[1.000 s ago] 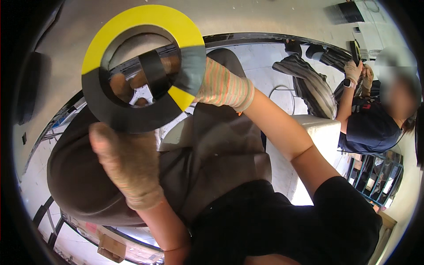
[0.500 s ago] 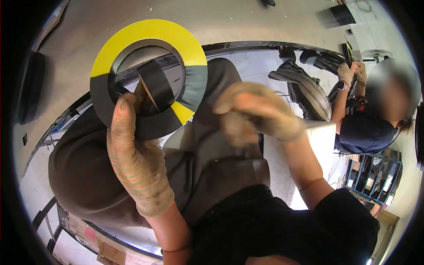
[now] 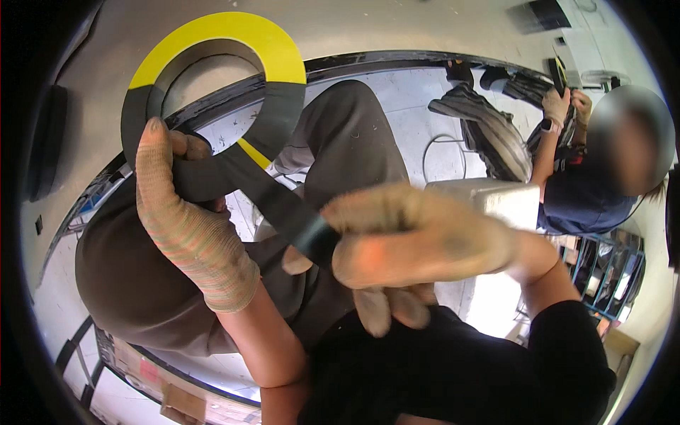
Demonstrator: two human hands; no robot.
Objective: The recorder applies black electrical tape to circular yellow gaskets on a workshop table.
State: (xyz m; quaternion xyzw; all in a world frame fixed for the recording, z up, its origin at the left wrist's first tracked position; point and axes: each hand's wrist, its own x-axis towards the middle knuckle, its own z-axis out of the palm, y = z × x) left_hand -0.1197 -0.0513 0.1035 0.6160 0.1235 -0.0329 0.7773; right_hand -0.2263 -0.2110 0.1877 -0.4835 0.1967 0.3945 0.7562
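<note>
A thick ring (image 3: 234,25), yellow along its far side and dark grey to black elsewhere, is held up over my lap. My gloved left hand (image 3: 191,230) grips its near-left part, thumb in front and fingers partly hidden behind. From the ring's near side a black band (image 3: 273,202) stretches down to the right. The gloved fingers of my right hand (image 3: 432,248) pinch the far end of that band; this hand is somewhat blurred. A narrow yellow patch shows beside the place where the band meets the ring.
A grey table (image 3: 397,28) with a dark edge lies ahead. To the right sits a person (image 3: 588,191) in gloves, holding a similar black and yellow thing. Beside my right arm stands a white box-like block (image 3: 496,202); a blue rack (image 3: 602,273) is farther right.
The band, earlier passing inside the ring's opening, now stretches out to my right hand, which has closed on it. The ring and left hand have shifted slightly left and away.
</note>
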